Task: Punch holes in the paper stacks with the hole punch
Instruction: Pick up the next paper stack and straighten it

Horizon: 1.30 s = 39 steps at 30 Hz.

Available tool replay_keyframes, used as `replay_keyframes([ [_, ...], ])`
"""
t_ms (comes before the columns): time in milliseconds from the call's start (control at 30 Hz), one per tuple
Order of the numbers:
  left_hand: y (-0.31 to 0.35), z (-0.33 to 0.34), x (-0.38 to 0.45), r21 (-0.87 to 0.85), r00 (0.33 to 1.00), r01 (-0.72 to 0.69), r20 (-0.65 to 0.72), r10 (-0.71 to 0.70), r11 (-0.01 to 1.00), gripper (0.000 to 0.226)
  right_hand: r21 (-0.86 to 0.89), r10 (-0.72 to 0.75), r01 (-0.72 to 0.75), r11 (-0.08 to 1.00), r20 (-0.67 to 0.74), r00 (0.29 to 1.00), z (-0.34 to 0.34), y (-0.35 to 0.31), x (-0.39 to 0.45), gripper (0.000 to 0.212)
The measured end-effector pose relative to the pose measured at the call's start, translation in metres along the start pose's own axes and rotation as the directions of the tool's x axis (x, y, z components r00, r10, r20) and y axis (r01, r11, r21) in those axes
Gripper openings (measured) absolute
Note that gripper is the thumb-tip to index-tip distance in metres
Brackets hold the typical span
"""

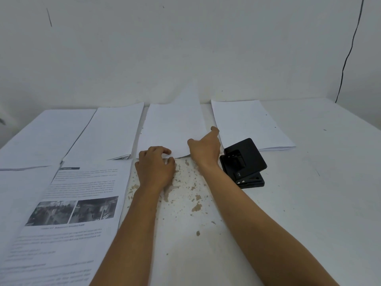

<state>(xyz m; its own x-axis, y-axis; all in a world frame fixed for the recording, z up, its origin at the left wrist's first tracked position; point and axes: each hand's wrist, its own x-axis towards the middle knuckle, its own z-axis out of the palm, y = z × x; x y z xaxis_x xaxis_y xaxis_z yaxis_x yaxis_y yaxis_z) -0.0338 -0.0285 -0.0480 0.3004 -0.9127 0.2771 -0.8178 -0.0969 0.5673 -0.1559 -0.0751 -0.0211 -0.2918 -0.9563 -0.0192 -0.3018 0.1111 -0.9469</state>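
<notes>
Printed sheets point(68, 213) lay nearest, at lower left of the head view, face up: text blocks and two dark photographs with a caption beneath. The print was too blurred to read; no word could be made out.

Both forearms reached forward across the bare, chipped patch of table point(185, 203) to the middle paper stack point(171, 131).

Left hand point(155, 168): fingers curled over the stack's near edge, apparently gripping it between fingertips and thumb. Judged purpose: to hold the lower sheets steady or square the edge.

Right hand point(206, 149): at the stack's near right corner, index finger extended along the right edge, thumb on the top sheet. That sheet rose to a peak at its far corner, so the hand seemed to be lifting or separating a portion. Whether the hidden fingers pinched the paper underneath could not be told.

Hole punch point(243, 162): black, on the table just right of the right wrist, untouched, handle raised. Small pale marking on its base, illegible. Likely parked there for a short reach.

Other stacks: one to the right point(251, 124) behind the punch, two to the left point(109, 133) point(45, 137), all lying flat along the wall point(185, 48). Small dark specks showed near the right stack's edge; whether these were punched holes could not be told.
</notes>
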Motion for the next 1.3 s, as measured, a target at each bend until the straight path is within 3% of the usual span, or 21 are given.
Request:
replay_keyframes([
  [100,0.000,0.001,0.000,-0.009,1.000,0.001,-0.003,-0.001,1.000,0.025,0.147,0.103,-0.108,0.983,0.035,0.994,0.000,-0.005,0.004,0.067],
  [300,-0.002,0.002,0.001,-0.031,1.000,0.002,0.002,-0.002,1.000,0.023,0.211,0.243,-0.265,0.941,0.125,0.962,0.000,-0.004,0.005,0.028],
  [400,-0.002,0.003,0.001,-0.043,1.000,0.009,-0.009,-0.009,0.999,0.021,0.120,0.171,-0.179,0.976,0.072,0.983,0.003,-0.003,0.001,0.022],
  [533,0.004,-0.002,0.002,-0.355,0.990,0.007,-0.132,-0.058,0.935,0.019,0.083,-0.008,0.013,0.996,-0.057,0.998,-0.008,-0.005,-0.004,0.026],
  [667,0.005,-0.014,0.009,-0.489,0.961,-0.044,-0.260,-0.097,0.871,0.023,0.129,-0.136,0.144,0.981,-0.062,0.989,-0.036,-0.022,-0.005,0.035],
  [767,0.009,-0.025,0.023,-0.671,0.938,0.078,-0.201,-0.282,0.738,0.030,0.133,-0.249,0.245,0.960,0.011,0.968,-0.058,-0.031,-0.010,0.025],
  [867,0.012,-0.042,0.047,-0.745,0.876,0.398,0.137,-0.462,0.535,0.055,0.314,-0.284,0.243,0.918,0.094,0.954,-0.077,-0.037,-0.017,0.027],
  [967,0.003,-0.055,0.058,-0.777,0.863,0.502,0.425,-0.272,0.379,0.041,0.410,-0.281,0.203,0.889,0.138,0.950,-0.090,-0.036,-0.019,0.031],
  [1033,-0.003,-0.057,0.056,-0.822,0.879,0.478,0.444,-0.175,0.311,0.035,0.385,-0.287,0.199,0.901,0.184,0.940,-0.097,-0.034,-0.019,0.032],
  [1133,-0.006,-0.056,0.048,-0.860,0.880,0.463,0.417,-0.226,0.215,0.034,0.329,-0.296,0.196,0.924,0.289,0.911,-0.098,-0.029,-0.020,0.029],
  [1233,-0.008,-0.059,0.045,-0.901,0.912,0.382,0.332,-0.241,0.205,0.039,0.309,-0.346,0.257,0.916,0.280,0.895,-0.095,-0.028,-0.024,0.030],
  [1300,-0.009,-0.064,0.047,-0.946,0.939,0.317,0.303,-0.162,0.068,0.037,0.323,-0.386,0.294,0.900,0.274,0.881,-0.098,-0.029,-0.023,0.030],
])
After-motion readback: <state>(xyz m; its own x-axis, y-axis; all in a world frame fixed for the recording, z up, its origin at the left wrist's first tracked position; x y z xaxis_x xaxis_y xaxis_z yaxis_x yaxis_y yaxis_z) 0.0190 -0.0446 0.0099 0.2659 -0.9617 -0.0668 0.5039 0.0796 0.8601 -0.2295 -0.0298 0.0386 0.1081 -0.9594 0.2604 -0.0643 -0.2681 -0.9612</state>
